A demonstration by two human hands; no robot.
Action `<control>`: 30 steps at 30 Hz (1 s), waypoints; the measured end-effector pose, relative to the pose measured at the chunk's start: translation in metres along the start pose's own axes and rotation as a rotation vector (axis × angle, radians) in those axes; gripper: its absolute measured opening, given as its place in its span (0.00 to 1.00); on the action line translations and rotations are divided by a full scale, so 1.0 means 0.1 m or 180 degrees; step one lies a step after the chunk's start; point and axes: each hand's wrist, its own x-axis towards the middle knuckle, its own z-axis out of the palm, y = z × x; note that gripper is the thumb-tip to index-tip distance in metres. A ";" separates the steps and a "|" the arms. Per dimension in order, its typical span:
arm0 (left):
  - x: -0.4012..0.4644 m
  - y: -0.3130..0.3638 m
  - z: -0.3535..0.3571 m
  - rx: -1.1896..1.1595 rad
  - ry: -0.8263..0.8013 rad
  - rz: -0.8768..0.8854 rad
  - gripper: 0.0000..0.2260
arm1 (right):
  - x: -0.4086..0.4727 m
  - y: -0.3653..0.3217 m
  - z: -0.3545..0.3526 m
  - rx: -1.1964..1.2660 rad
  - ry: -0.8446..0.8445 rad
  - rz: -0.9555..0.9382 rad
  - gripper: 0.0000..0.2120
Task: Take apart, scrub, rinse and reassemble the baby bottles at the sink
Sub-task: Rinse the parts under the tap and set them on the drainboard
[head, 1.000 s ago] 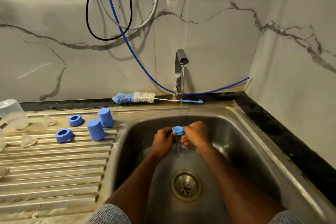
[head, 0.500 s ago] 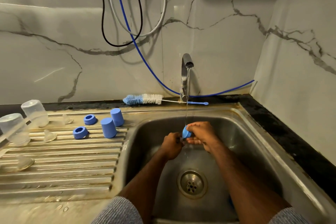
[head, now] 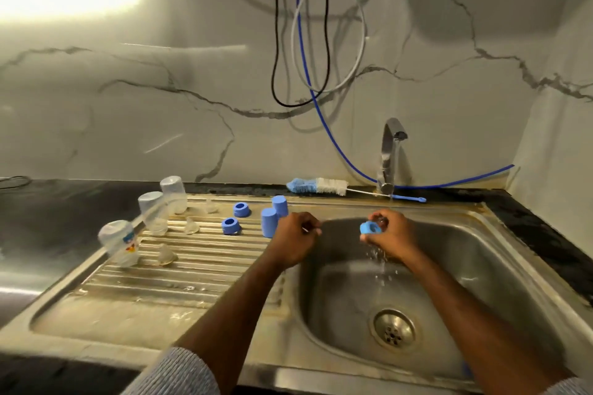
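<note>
My right hand holds a blue bottle ring over the sink basin, and water drips from it. My left hand hovers at the basin's left edge with its fingers curled; whether it holds anything I cannot tell. On the ribbed drainboard stand three clear bottles upside down, two blue caps, two blue rings and several clear teats.
The tap runs a thin stream at the back of the sink. A blue and white bottle brush lies on the ledge behind it. Cables and a blue hose hang on the marble wall. The drain sits low in the basin.
My hands have parted: the left has drawn away to the left from the ring, and the right has carried the ring out of the stream. The view has swung left and up.
</note>
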 end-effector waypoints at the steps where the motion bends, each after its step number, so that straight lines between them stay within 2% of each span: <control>1: -0.06 -0.06 -0.12 0.0039 0.0095 -0.0017 0.05 | -0.04 -0.04 0.04 -0.0363 -0.0169 -0.0120 0.22; 3: -0.18 -0.18 -0.33 0.0082 0.0316 -0.0044 0.06 | -0.15 -0.12 0.13 -0.0847 -0.0571 -0.0189 0.22; 4: -0.23 -0.24 -0.41 0.0108 0.0425 -0.0056 0.08 | -0.18 -0.16 0.17 -0.0800 -0.0621 -0.0225 0.21; 7: -0.43 -0.43 -0.66 0.0148 0.0626 -0.0207 0.09 | -0.29 -0.53 0.29 -0.0155 -0.0479 -0.0461 0.20; 10: -0.63 -0.62 -0.91 0.0260 0.0748 -0.0296 0.09 | -0.43 -1.06 0.57 0.0106 -0.0645 -0.0706 0.19; 13: -0.83 -0.85 -1.20 0.0381 0.0885 -0.0418 0.09 | -0.58 -1.52 1.02 -0.0033 -0.1048 -0.1069 0.24; 17: -1.10 -1.07 -1.50 0.0495 0.0966 -0.0581 0.06 | -0.68 -1.85 1.61 -0.0102 -0.1241 -0.1363 0.31; 23: -1.39 -1.33 -1.75 0.0502 0.1100 -0.0851 0.06 | -0.65 -2.04 2.11 -0.0349 -0.1169 -0.1165 0.34; 30: -1.39 -1.35 -1.72 0.0338 0.1044 -0.0880 0.05 | -0.57 -1.94 2.16 -0.0343 -0.1107 -0.0824 0.38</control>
